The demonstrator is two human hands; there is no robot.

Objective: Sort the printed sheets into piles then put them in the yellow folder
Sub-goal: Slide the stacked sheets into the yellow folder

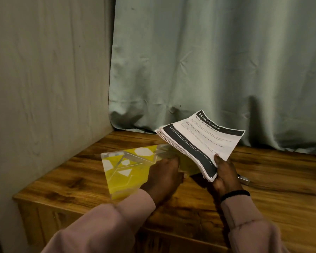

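My right hand (223, 177) grips a thick stack of printed sheets (199, 143) by its near corner, thumb on top and fingers curled underneath, so the stack is lifted off the table and slants up and away from me. My left hand (163, 177) rests on the yellow folder (124, 170), fingers bent down onto its right edge; whether they pinch the cover or only press on it I cannot tell, as that part is blurred.

Behind both hands hangs a pale green curtain (208, 61), its hem bunched on the back of the table. To the left of my left hand stands a plain grey wall (44, 79). The wooden table (272, 207) runs under both hands and off to my right.

The folder lies flat on the table to the left of the stack, with white shapes on its yellow cover; its right part reaches under the raised stack. The top sheet has a black band with the heading "DRESSING TABLE" at the end far from my right hand, and a second black band nearer my thumb.

Both arms wear pink sleeves (102, 221). A black band (235, 194) circles my right wrist. Just right of that hand a small silvery thing (243, 179) lies on the table, too blurred to identify.
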